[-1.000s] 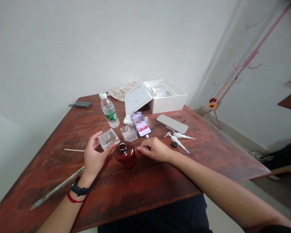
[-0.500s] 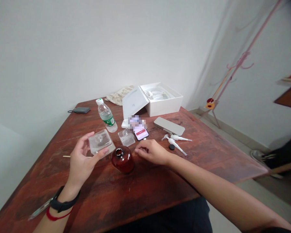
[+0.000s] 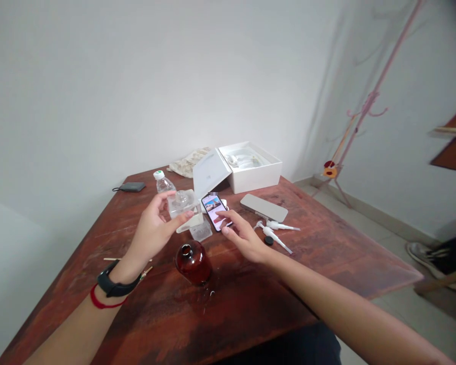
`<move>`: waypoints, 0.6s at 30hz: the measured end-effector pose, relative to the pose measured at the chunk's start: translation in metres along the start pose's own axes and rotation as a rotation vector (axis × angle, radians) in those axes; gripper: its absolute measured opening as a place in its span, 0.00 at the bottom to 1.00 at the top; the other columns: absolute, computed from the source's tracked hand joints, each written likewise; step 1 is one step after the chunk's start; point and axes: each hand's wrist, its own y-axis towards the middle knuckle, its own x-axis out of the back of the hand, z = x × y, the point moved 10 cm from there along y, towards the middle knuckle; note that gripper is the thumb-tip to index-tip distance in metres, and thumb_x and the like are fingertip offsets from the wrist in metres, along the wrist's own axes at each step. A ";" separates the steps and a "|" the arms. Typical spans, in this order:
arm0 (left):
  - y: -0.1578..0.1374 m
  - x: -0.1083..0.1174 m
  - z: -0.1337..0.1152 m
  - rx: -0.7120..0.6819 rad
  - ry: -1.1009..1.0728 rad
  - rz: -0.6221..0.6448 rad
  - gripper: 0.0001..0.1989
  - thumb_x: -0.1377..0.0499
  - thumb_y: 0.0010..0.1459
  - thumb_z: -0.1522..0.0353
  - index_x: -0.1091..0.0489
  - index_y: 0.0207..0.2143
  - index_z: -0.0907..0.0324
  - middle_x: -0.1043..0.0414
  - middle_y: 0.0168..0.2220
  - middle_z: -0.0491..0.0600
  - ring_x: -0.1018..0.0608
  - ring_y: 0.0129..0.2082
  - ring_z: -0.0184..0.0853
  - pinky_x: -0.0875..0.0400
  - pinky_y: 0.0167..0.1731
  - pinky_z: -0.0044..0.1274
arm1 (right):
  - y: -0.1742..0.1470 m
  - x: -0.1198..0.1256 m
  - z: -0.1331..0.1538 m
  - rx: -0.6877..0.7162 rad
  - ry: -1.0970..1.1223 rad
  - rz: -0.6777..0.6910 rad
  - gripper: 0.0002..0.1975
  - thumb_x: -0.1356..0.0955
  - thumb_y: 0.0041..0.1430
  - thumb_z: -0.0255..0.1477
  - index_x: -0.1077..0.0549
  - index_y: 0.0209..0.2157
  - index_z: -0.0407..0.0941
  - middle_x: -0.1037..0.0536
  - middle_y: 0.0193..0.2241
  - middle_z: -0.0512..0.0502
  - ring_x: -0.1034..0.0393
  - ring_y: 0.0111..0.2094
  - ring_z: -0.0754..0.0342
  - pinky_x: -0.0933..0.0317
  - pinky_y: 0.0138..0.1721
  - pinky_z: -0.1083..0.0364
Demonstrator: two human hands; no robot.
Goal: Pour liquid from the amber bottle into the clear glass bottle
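My left hand (image 3: 152,233) is closed on a clear square glass bottle (image 3: 188,209), raised above the table, thumb on the near side. Behind it stands a water bottle (image 3: 162,183) with a white cap, partly hidden. A second clear square container (image 3: 201,230) rests on the table just below the held one. My right hand (image 3: 251,243) is open, its fingers over the lower part of a lit phone (image 3: 213,207); whether they touch the screen I cannot tell. Nearer to me, between my forearms, stands a reddish-brown round bottle (image 3: 195,263) with an uncapped neck.
At the back sits a white box (image 3: 256,177) with its lid (image 3: 209,170) leaning on it. To the right lie a grey flat case (image 3: 264,208), two white pump heads (image 3: 275,237) and a black cap (image 3: 268,241). A dark pouch (image 3: 132,187) lies far left.
My left hand has carried the clear bottle rightward, now in front of the water bottle. My right hand has unfolded from beside the brown bottle and its fingers now reach over the phone.
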 end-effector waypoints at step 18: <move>-0.015 -0.085 -0.049 -0.005 -0.182 0.320 0.34 0.24 0.50 0.59 0.33 0.56 0.57 0.20 0.54 0.58 0.17 0.53 0.51 0.25 0.57 0.44 | 0.009 0.016 0.014 0.011 0.531 -0.059 0.34 0.19 0.55 0.47 0.31 0.58 0.52 0.21 0.54 0.42 0.24 0.56 0.42 0.29 0.57 0.43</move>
